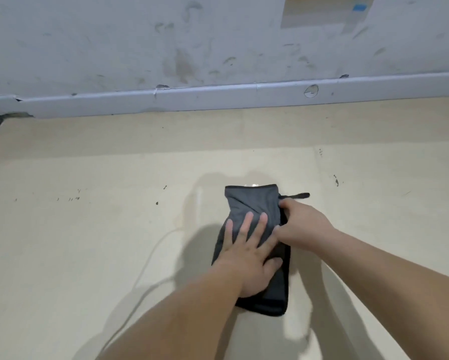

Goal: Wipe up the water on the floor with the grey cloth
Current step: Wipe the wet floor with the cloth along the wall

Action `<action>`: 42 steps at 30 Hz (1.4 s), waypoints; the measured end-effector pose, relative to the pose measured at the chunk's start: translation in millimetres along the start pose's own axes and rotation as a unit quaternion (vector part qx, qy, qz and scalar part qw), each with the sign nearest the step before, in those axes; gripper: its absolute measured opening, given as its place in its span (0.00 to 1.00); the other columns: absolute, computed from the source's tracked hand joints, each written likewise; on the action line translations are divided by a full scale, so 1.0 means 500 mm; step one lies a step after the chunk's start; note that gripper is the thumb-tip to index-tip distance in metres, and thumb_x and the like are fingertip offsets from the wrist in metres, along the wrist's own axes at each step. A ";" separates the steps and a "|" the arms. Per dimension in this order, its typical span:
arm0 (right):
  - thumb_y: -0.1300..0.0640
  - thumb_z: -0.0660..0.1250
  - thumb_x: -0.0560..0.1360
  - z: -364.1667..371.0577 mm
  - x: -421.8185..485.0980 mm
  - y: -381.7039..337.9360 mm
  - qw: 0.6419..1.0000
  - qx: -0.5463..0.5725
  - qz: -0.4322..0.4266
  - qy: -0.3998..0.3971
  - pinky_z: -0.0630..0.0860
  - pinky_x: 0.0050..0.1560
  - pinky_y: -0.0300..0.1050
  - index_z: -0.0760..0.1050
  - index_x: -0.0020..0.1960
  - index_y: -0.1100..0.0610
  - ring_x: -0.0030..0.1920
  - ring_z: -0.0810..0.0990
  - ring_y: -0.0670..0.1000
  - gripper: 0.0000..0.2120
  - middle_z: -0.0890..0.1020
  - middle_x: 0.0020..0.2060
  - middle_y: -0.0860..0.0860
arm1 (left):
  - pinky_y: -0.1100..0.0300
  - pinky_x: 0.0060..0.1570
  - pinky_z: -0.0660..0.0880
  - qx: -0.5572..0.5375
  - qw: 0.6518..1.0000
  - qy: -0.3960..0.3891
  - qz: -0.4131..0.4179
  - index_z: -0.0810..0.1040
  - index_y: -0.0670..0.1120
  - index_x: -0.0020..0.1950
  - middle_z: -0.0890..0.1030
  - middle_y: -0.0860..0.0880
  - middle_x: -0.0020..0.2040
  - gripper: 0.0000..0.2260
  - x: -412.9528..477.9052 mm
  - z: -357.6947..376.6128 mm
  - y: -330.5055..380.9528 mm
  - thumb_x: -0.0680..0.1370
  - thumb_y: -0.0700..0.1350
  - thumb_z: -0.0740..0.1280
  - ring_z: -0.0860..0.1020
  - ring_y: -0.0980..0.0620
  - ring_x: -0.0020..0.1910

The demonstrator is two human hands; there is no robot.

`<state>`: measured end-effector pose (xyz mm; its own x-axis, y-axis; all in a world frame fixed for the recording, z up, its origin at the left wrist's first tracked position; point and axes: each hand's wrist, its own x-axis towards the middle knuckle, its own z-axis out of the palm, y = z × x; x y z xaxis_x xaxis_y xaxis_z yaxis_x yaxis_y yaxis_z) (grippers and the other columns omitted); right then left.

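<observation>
The grey cloth (252, 203) lies folded on the floor (88, 229), left hand (246, 258) flat on it, right hand (300, 222) pinching its edge; water (254, 181) glistens beyond the cloth, unwiped.

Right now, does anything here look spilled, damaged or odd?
Yes. Water glistens on the floor at the far edge of the grey cloth. The baseboard is chipped and cracked, and the wall above it is smudged.

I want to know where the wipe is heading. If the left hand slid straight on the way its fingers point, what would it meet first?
Probably more grey cloth, then the water glinting at its far edge; the left hand lies flat on it.
</observation>
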<state>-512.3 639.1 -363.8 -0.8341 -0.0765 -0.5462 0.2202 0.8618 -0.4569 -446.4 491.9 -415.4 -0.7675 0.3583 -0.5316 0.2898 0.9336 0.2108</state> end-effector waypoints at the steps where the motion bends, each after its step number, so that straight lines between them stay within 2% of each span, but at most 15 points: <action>1: 0.53 0.62 0.64 0.000 0.000 0.001 1.000 -0.008 -0.004 -0.004 0.78 0.50 0.47 0.72 0.60 0.47 0.49 0.79 0.53 0.23 0.80 0.48 0.46 | 0.36 0.73 0.27 0.004 1.000 -0.005 0.007 0.33 0.63 0.81 0.26 0.55 0.79 0.29 -0.003 -0.010 -0.039 0.83 0.65 0.43 0.22 0.49 0.76; 2: 0.54 0.61 0.63 0.005 -0.003 0.003 1.000 -0.015 -0.011 -0.002 0.80 0.50 0.48 0.73 0.57 0.48 0.49 0.79 0.52 0.22 0.80 0.48 0.47 | 0.37 0.75 0.29 0.008 1.000 -0.005 -0.012 0.34 0.65 0.80 0.27 0.56 0.80 0.29 -0.006 -0.022 -0.085 0.83 0.67 0.44 0.24 0.50 0.77; 4: 0.56 0.62 0.63 0.034 -0.011 0.009 0.999 -0.038 -0.020 0.012 0.80 0.49 0.51 0.72 0.53 0.50 0.51 0.78 0.52 0.18 0.77 0.50 0.47 | 0.37 0.76 0.32 -0.026 0.992 0.010 -0.124 0.34 0.65 0.80 0.28 0.55 0.80 0.29 -0.026 -0.042 -0.178 0.83 0.67 0.44 0.27 0.49 0.79; 7: 0.53 0.68 0.70 0.062 -0.015 0.022 0.993 -0.099 -0.047 0.047 0.76 0.46 0.48 0.71 0.58 0.46 0.61 0.71 0.48 0.17 0.69 0.55 0.44 | 0.36 0.78 0.36 -0.107 0.938 0.037 -0.327 0.31 0.60 0.81 0.28 0.49 0.81 0.29 -0.068 -0.030 -0.254 0.83 0.65 0.39 0.31 0.44 0.81; 9: 0.47 0.71 0.69 0.056 -0.003 0.022 0.988 -0.127 -0.058 0.061 0.75 0.48 0.49 0.70 0.58 0.44 0.63 0.67 0.48 0.20 0.67 0.56 0.44 | 0.36 0.77 0.35 -0.105 0.924 0.043 -0.366 0.29 0.55 0.81 0.28 0.45 0.81 0.30 -0.078 -0.012 -0.243 0.83 0.64 0.37 0.31 0.39 0.80; 12: 0.43 0.76 0.61 0.022 0.031 0.013 0.990 -0.126 -0.030 0.058 0.79 0.47 0.54 0.66 0.57 0.41 0.62 0.64 0.51 0.29 0.64 0.57 0.45 | 0.37 0.77 0.32 -0.116 0.948 0.050 -0.291 0.27 0.51 0.80 0.24 0.43 0.79 0.32 -0.067 0.004 -0.185 0.84 0.62 0.40 0.26 0.36 0.78; 15: 0.39 0.82 0.58 -0.025 0.072 0.011 0.989 -0.142 0.041 0.019 0.80 0.53 0.59 0.62 0.64 0.37 0.69 0.61 0.58 0.42 0.59 0.69 0.49 | 0.37 0.75 0.28 -0.092 0.972 0.062 -0.208 0.26 0.56 0.79 0.22 0.46 0.78 0.31 -0.046 0.008 -0.174 0.84 0.63 0.40 0.21 0.39 0.75; 18: 0.36 0.84 0.52 -0.046 0.102 0.023 0.980 -0.168 0.107 -0.023 0.78 0.58 0.63 0.50 0.78 0.36 0.77 0.53 0.63 0.64 0.51 0.77 0.50 | 0.38 0.75 0.28 -0.067 0.975 0.082 -0.195 0.28 0.59 0.80 0.24 0.49 0.79 0.30 0.005 -0.014 -0.198 0.83 0.64 0.40 0.21 0.42 0.76; 20: 0.35 0.84 0.48 -0.040 0.111 0.024 0.976 -0.183 0.118 -0.019 0.80 0.55 0.63 0.47 0.79 0.36 0.76 0.52 0.64 0.69 0.52 0.77 0.49 | 0.39 0.76 0.29 -0.069 0.971 0.097 -0.207 0.30 0.60 0.80 0.26 0.50 0.80 0.30 0.050 -0.044 -0.216 0.83 0.65 0.39 0.23 0.43 0.77; 23: 0.36 0.85 0.48 -0.038 0.122 0.025 0.979 -0.168 0.116 -0.017 0.78 0.58 0.65 0.43 0.79 0.36 0.78 0.48 0.65 0.72 0.46 0.79 0.49 | 0.38 0.77 0.32 -0.052 0.968 0.108 -0.219 0.31 0.60 0.81 0.29 0.50 0.82 0.29 0.122 -0.089 -0.240 0.83 0.65 0.39 0.27 0.42 0.79; 27: 0.47 0.86 0.52 -0.036 0.124 0.024 0.982 -0.138 0.131 -0.003 0.73 0.61 0.69 0.44 0.80 0.36 0.78 0.43 0.65 0.70 0.40 0.81 0.49 | 0.35 0.76 0.32 -0.047 0.966 0.109 -0.231 0.32 0.60 0.81 0.30 0.50 0.82 0.28 0.231 -0.161 -0.247 0.83 0.64 0.38 0.29 0.42 0.80; 30: 0.46 0.86 0.54 -0.025 0.126 0.028 0.979 -0.156 0.134 0.010 0.72 0.61 0.70 0.41 0.81 0.36 0.79 0.42 0.65 0.70 0.38 0.81 0.49 | 0.32 0.75 0.33 -0.063 0.962 0.100 -0.247 0.33 0.58 0.82 0.30 0.49 0.82 0.29 0.327 -0.217 -0.202 0.84 0.63 0.39 0.29 0.39 0.80; 32: 0.46 0.86 0.55 -0.022 0.131 0.028 0.977 -0.160 0.139 0.012 0.71 0.64 0.71 0.39 0.81 0.37 0.80 0.40 0.65 0.71 0.36 0.82 0.50 | 0.32 0.75 0.32 -0.065 0.968 0.103 -0.219 0.34 0.57 0.82 0.30 0.49 0.82 0.29 0.375 -0.236 -0.159 0.84 0.63 0.41 0.29 0.39 0.79; 38: 0.44 0.86 0.56 -0.030 0.129 0.020 0.978 -0.154 0.143 0.003 0.68 0.67 0.74 0.38 0.82 0.38 0.81 0.39 0.66 0.72 0.36 0.82 0.50 | 0.36 0.76 0.32 0.035 0.991 0.127 -0.005 0.39 0.59 0.83 0.35 0.54 0.84 0.27 0.346 -0.188 -0.055 0.85 0.61 0.41 0.30 0.45 0.80; 42: 0.45 0.87 0.55 -0.034 0.134 0.020 0.978 -0.152 0.141 -0.001 0.68 0.66 0.77 0.41 0.82 0.38 0.80 0.41 0.67 0.71 0.39 0.82 0.51 | 0.38 0.77 0.32 0.024 0.987 0.157 -0.016 0.42 0.59 0.84 0.39 0.55 0.84 0.26 0.265 -0.124 -0.046 0.85 0.59 0.40 0.33 0.47 0.82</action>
<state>-574.8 651.4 -393.1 -0.7603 0.1857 -0.6224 0.2813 0.9579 -0.0578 -590.3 517.6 -439.9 -0.9143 0.3150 -0.2547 0.2833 0.9466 0.1538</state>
